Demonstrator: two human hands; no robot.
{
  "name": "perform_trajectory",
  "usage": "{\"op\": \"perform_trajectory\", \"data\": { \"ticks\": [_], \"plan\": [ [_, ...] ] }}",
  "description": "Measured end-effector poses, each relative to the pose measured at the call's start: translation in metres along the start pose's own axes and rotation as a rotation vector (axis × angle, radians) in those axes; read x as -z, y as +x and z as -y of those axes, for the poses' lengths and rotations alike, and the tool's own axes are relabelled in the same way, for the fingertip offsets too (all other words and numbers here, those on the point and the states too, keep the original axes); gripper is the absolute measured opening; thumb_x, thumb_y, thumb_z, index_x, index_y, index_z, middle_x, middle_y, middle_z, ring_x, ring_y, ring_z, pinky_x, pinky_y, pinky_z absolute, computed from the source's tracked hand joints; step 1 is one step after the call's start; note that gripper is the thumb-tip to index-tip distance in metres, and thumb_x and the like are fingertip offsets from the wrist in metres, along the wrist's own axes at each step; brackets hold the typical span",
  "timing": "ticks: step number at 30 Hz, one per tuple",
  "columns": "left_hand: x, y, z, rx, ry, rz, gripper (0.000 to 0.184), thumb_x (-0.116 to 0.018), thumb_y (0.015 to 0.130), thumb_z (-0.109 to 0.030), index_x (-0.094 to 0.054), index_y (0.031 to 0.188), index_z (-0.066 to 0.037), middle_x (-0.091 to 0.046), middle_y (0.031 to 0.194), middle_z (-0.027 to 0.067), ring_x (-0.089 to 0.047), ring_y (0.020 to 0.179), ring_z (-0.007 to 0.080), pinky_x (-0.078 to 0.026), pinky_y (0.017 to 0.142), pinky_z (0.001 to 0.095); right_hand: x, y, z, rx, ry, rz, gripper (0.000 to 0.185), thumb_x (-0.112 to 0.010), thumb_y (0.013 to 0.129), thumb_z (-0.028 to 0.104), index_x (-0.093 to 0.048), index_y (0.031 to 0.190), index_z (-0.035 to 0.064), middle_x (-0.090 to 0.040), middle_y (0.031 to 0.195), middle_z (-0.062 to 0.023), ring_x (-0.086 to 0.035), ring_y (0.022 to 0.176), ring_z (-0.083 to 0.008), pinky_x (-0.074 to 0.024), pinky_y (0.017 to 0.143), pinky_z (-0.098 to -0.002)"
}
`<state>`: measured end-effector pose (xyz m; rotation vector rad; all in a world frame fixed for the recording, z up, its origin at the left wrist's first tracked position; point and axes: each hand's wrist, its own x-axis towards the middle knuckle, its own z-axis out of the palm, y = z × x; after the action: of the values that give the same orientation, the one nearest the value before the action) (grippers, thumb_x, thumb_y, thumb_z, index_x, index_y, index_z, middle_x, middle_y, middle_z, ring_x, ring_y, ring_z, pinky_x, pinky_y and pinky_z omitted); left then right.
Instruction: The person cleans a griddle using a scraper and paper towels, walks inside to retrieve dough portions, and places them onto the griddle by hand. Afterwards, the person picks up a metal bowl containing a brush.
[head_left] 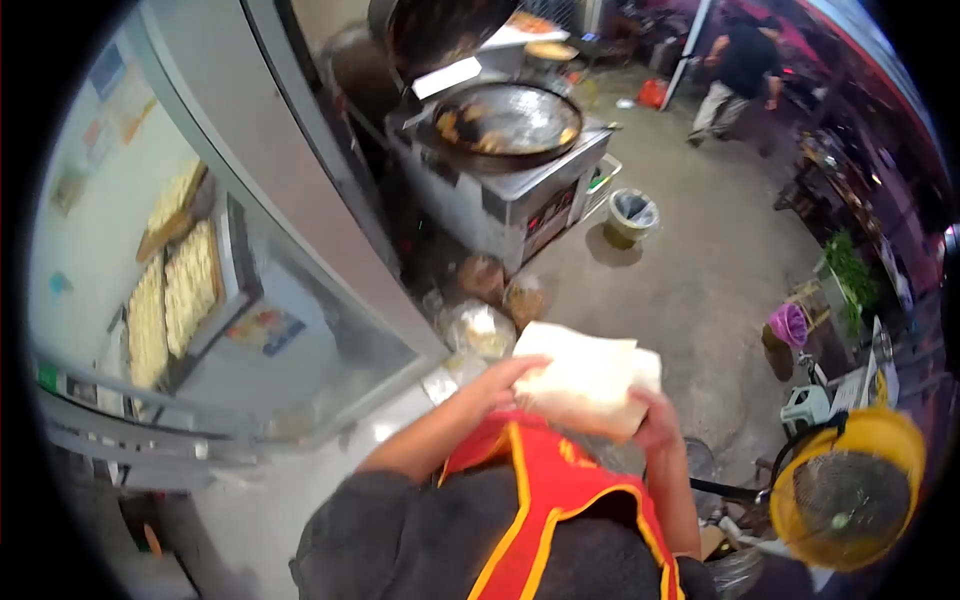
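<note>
Both hands hold a flat, pale stack of sheets that looks like paper [580, 375] in front of the red apron. My left hand [512, 378] grips its left edge, thumb lying over the top. At the opposite edge, my right hand [655, 415] is closed around the lower right corner. One layer overlaps another on the right side of the stack. Whether they are loose sheets or bags, I cannot tell. The fingers beneath are hidden.
A large round griddle [510, 120] with a raised lid stands on a metal cooker [500, 205]. A bucket [632, 215] sits on the floor. Plastic bags [480, 330] lie beyond my left hand. A glass cabinet [300, 330] is left; a yellow basket [905, 450] is right. A person [745, 65] walks far off.
</note>
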<state>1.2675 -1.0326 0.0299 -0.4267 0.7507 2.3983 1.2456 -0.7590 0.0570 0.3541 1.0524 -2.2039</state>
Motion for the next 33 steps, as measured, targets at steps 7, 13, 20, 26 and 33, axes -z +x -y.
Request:
{"op": "perform_trajectory", "data": {
  "ticks": [7, 13, 20, 26, 33],
  "plan": [
    [-0.079, 0.196, -0.089, 0.069, -0.083, -0.039, 0.034, -0.057, 0.088, -0.011, -0.052, 0.118, 0.005, -0.060, 0.113, 0.0167, -0.062, 0.100, 0.0251, -0.051, 0.089, 0.0395, 0.036, 0.112, 0.182, -0.023, -0.099, -0.011, 0.056, -0.057, 0.079, 0.008, -0.040, 0.132, -0.0021, -0.052, 0.126, -0.0157, -0.053, 0.114, -0.0300, -0.0430, 0.099, -0.0430],
    [-0.055, 0.339, -0.144, -0.149, -0.176, -0.004, 0.037, -0.058, 0.086, -0.008, -0.050, 0.120, 0.005, -0.060, 0.115, 0.0167, -0.061, 0.103, 0.0254, -0.050, 0.091, 0.0412, 0.080, 0.277, 0.291, -0.119, -0.154, 0.124, 0.053, -0.058, 0.079, 0.006, -0.043, 0.129, -0.0038, -0.055, 0.123, -0.0152, -0.055, 0.111, -0.0282, -0.0451, 0.096, -0.0407],
    [-0.055, 0.413, -0.237, -0.443, -0.304, -0.308, 0.039, -0.058, 0.086, -0.009, -0.050, 0.122, 0.004, -0.059, 0.116, 0.0177, -0.060, 0.104, 0.0292, -0.047, 0.094, 0.0455, 0.038, 0.461, 0.392, -0.316, -0.346, 0.298, 0.048, -0.060, 0.079, 0.008, -0.048, 0.124, -0.0034, -0.060, 0.115, -0.0146, -0.060, 0.103, -0.0272, -0.0484, 0.090, -0.0403],
    [-0.021, 0.438, -0.343, -0.671, -0.319, -0.518, 0.035, -0.058, 0.086, -0.010, -0.052, 0.117, 0.006, -0.061, 0.110, 0.0185, -0.062, 0.099, 0.0302, -0.051, 0.087, 0.0478, -0.063, 0.608, 0.419, -0.408, -0.461, 0.307, 0.034, -0.061, 0.078, 0.005, -0.056, 0.110, -0.0034, -0.065, 0.102, -0.0144, -0.064, 0.091, -0.0270, -0.0518, 0.083, -0.0424],
    [0.050, 0.474, -0.471, -0.797, -0.398, -0.561, 0.037, -0.060, 0.085, -0.010, -0.053, 0.118, 0.003, -0.061, 0.114, 0.0161, -0.061, 0.102, 0.0285, -0.050, 0.089, 0.0448, -0.164, 0.766, 0.420, -0.484, -0.635, 0.328, 0.029, -0.056, 0.083, 0.006, -0.056, 0.110, -0.0046, -0.064, 0.105, -0.0151, -0.063, 0.094, -0.0275, -0.0502, 0.085, -0.0420]
  ]
}}
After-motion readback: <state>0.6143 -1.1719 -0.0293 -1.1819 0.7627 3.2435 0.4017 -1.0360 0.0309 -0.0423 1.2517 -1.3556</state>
